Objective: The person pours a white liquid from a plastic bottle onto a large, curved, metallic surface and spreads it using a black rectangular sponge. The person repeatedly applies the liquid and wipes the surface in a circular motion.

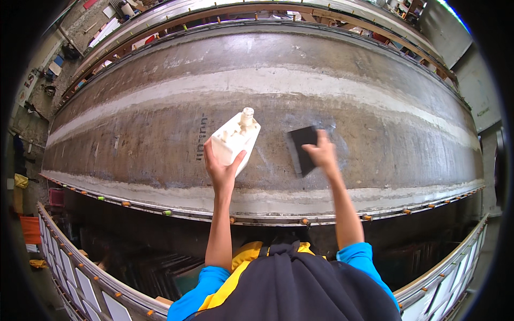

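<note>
So the left hand [220, 168] has a good grip on a cut-open white plastic jug [233, 140], tilted, neck pointing away from the person, pale gunk smeared inside. It's up over the long stained table [155, 136]. Right hand [324, 153] is kinda blurry but it's holding a flat black spreader [303, 148], just right of the jug. Can't tell if the spreader's touching the tabletop. Pale streaks [333, 125] show beside it.
</note>
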### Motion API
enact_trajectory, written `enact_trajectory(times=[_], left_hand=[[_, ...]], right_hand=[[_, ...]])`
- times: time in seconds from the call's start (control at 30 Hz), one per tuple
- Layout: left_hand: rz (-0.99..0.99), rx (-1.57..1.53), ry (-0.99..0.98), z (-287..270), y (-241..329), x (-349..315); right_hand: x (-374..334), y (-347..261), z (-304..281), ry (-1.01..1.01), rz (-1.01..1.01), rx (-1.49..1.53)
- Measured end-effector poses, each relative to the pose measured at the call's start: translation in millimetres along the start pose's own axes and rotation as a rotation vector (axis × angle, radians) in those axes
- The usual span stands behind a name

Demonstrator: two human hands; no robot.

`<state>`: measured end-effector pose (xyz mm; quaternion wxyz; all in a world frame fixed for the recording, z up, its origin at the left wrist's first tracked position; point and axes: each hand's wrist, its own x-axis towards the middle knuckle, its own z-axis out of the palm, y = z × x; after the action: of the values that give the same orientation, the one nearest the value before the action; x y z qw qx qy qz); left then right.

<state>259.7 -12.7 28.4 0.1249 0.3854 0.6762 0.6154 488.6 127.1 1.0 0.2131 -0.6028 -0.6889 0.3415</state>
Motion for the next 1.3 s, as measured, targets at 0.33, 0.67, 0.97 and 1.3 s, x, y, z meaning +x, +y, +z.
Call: enact_trajectory(times=[0.33, 0.67, 0.97, 1.3], left_hand=[[0.054, 0.045, 0.054, 14.9, -13.0, 17.4], [-0.002, 0.127, 0.175, 27.8, 2.0, 6.9], [-0.029, 0.107, 0.261, 60.5, 13.3, -2.2], [-0.057, 0.153, 0.289, 48.7, 22.4, -15.2]], right_hand=[[38.9, -14.9, -21.1, 0.081, -0.058, -0.062], [127.4, 18.2, -38.5, 0.176, -0.068, 0.035], [148.2, 32.3, -62.9, 0.186, -0.192, -0.070], [182.6, 62.7, -70.6, 0.106, -0.047, 0.187]])
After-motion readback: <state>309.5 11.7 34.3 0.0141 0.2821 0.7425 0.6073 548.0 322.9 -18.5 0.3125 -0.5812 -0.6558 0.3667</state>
